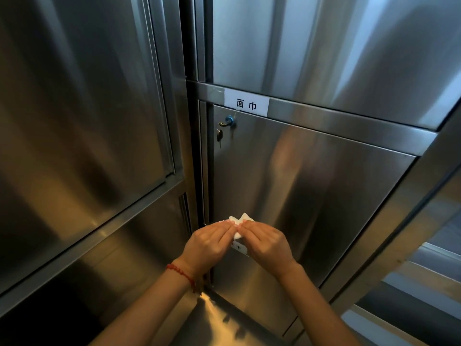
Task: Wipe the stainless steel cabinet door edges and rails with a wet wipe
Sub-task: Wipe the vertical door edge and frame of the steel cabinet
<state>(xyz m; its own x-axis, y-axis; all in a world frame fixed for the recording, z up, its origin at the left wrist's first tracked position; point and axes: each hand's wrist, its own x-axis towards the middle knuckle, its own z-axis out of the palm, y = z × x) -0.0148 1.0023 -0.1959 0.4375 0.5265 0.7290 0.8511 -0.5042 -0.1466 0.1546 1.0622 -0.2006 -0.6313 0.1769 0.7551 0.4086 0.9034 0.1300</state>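
Step in hand: readying the wet wipe, judged from both hands working it in front of the cabinet rather than pressing it to metal.
Left hand: fingertips pinch the left part of the wipe; a red string bracelet sits on that wrist.
Right hand: fingertips pinch the right part of the wipe, so each grip is closed on the same small white wad.
Wet wipe position: held between the two hands, just in front of the lower part of the locked cabinet door, near its left edge (whether it touches the steel cannot be told).
Door details: a key hangs in the lock under a small handle; a white paper label is stuck on the horizontal rail above the door.
Left neighbour: a second steel door stands beside a dark vertical gap.
Next move calls for: one hand taking the folded wipe alone, pressing it flat to the door's left edge and running it along the seam, then along the rail, steering round the key and label.
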